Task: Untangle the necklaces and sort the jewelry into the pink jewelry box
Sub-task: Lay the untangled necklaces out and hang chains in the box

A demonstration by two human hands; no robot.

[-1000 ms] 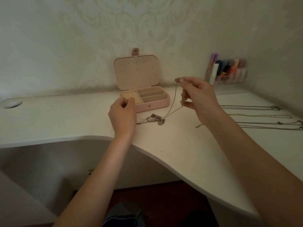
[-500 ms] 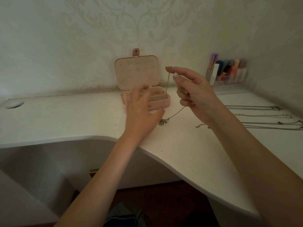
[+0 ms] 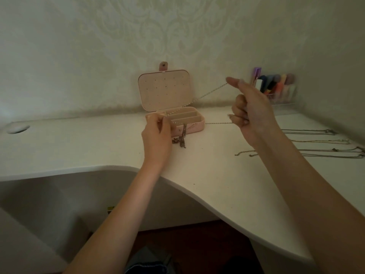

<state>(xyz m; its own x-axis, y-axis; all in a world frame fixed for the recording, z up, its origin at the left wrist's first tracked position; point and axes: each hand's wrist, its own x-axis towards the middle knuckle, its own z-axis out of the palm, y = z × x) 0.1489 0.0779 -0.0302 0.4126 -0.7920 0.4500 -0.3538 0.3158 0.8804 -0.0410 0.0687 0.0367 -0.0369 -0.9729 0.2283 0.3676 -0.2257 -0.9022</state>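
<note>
Curving along its near edge, a white desk (image 3: 227, 175) is seen fitted into a corner, with a round cable hole (image 3: 18, 128) at its far left. Pale wallpaper (image 3: 158, 30) with a faint damask pattern is carried across both walls behind it. A dark floor is glimpsed beneath the desk.

The pink jewelry box (image 3: 194, 126) is set against the back wall with its lid (image 3: 164, 90) standing upright; rows of small holes are seen in the lid's lining, and divided compartments in the tray. A small emblem on the box front cannot be read, and no other writing is legible.

A thin chain (image 3: 209, 93) is stretched between both hands above the box. It is pinched by the curled fingers of the left hand (image 3: 157, 133) at the tray's left end, and by thumb and forefinger of the raised right hand (image 3: 249, 107), whose lower fingers are curled round a second strand running level towards the box. A dark tangle of necklaces (image 3: 180, 142) hangs and rests just before the box.

Several straightened chains (image 3: 316, 141) are laid out in rows on the right. A clear organizer (image 3: 276, 89) of coloured items stands blurred in the corner.
</note>
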